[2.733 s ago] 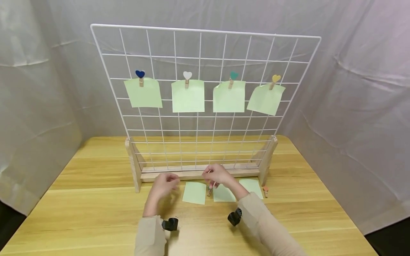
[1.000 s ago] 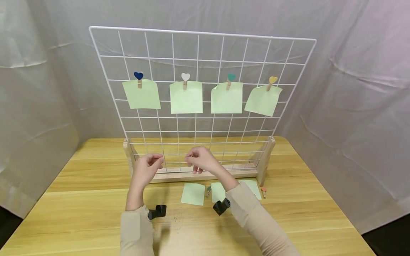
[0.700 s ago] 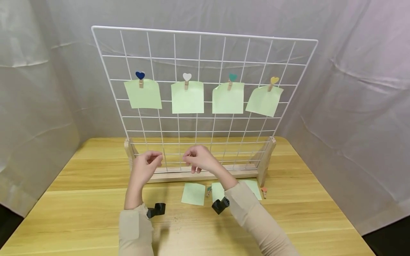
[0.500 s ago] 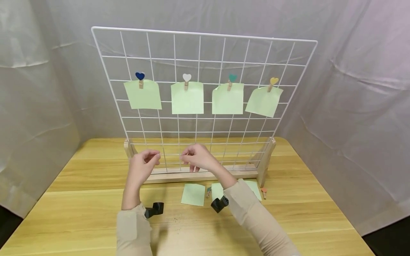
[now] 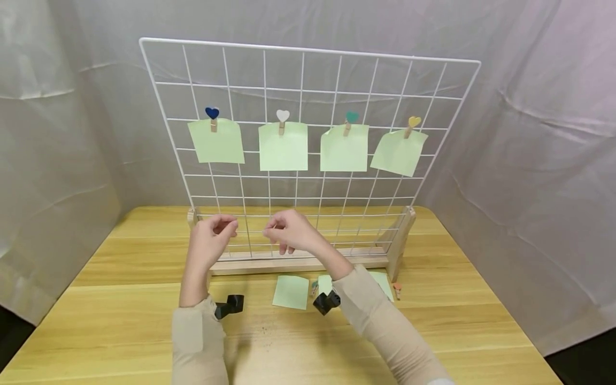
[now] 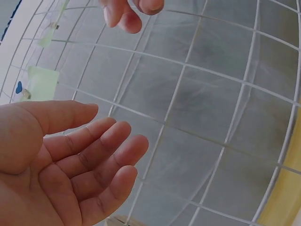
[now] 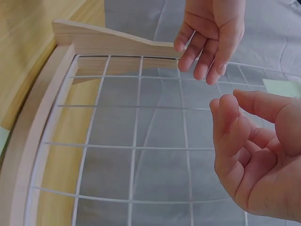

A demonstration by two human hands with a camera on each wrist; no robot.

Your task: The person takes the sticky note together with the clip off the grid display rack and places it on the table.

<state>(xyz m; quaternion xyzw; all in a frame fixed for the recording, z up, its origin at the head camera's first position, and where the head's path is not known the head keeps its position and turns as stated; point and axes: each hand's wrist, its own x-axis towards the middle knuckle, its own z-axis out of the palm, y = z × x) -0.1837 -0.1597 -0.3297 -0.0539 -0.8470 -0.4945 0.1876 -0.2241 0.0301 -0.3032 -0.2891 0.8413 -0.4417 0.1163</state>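
Note:
My left hand (image 5: pixel 209 240) is raised before the lower left of the white wire grid (image 5: pixel 298 49). In the left wrist view its fingers are relaxed, with the thumb apart from them and nothing held. Just right of it, my right hand (image 5: pixel 291 231) hovers before the grid, palm turned inward. Its thumb and index fingertips come close together in the right wrist view, with no object visible between them. Higher up, green paper notes hang from heart-topped clothespins: blue (image 5: pixel 212 113), white (image 5: pixel 283 115), teal (image 5: pixel 352 117) and yellow (image 5: pixel 414 122).
A wooden stand (image 5: pixel 399 246) supports the grid on the wood-grain table (image 5: pixel 120 321). Near its base lie a green note (image 5: pixel 291 292), two more partly behind the right arm, a teal clothespin (image 5: pixel 314 289) and an orange clothespin (image 5: pixel 397 290). Grey cloth (image 5: pixel 524 187) surrounds the table.
Both hands have risen from near the loose notes to the grid's lower part and shifted left. The hanging notes and loose clothespins stay in place.

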